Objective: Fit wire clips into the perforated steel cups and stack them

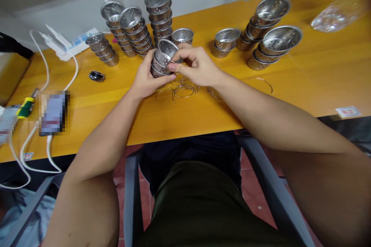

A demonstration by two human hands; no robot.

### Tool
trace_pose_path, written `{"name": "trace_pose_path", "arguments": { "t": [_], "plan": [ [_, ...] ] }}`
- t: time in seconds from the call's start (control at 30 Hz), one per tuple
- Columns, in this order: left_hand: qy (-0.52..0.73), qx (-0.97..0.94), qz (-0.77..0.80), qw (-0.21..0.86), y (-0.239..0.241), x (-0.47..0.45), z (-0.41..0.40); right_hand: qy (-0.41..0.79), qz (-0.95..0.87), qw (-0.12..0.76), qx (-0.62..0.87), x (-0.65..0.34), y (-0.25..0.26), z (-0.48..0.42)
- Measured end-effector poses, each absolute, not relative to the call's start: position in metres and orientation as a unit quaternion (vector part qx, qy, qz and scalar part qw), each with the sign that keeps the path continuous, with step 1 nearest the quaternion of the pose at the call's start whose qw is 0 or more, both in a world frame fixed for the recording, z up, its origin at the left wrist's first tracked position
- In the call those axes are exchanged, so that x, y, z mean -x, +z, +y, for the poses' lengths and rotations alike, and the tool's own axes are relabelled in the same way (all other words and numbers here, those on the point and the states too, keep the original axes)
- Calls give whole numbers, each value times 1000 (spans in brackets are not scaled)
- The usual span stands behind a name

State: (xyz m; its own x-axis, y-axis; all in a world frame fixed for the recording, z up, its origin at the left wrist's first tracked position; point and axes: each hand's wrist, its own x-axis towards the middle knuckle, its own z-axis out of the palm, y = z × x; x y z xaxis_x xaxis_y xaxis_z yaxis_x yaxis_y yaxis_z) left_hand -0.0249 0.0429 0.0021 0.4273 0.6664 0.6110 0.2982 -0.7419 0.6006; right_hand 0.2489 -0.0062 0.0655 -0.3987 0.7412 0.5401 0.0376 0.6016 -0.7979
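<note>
My left hand point(146, 79) is wrapped round a short stack of perforated metal strainer cups point(162, 58), held tilted above the yellow table point(319, 85). My right hand point(195, 65) pinches the rim of the top cup with thumb and fingers. Several thin wire rings point(181, 90) lie on the table just below both hands.
Stacks of the same metal cups stand behind: left stacks point(130, 31), a tall middle stack point(159, 13), right stacks point(272, 31). A single ring point(265, 83) lies right. A power strip point(69, 42), white cables, a phone point(53, 112), a black cap point(96, 76) and a clear bag point(336, 11) sit around.
</note>
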Motion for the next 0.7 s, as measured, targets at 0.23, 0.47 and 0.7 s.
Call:
{"name": "trace_pose_path", "arguments": {
  "t": [0.23, 0.47, 0.7],
  "plan": [
    [427, -808, 316, 253, 19, 22, 33, 369, -758, 473, 256, -256, 69, -5],
    [422, -811, 334, 229, 27, 25, 30, 323, -764, 484, 280, -254, 64, -3],
    [472, -792, 343, 181, 10, 69, 75, 228, -692, 612, 308, -277, 60, 19]
  ]
}}
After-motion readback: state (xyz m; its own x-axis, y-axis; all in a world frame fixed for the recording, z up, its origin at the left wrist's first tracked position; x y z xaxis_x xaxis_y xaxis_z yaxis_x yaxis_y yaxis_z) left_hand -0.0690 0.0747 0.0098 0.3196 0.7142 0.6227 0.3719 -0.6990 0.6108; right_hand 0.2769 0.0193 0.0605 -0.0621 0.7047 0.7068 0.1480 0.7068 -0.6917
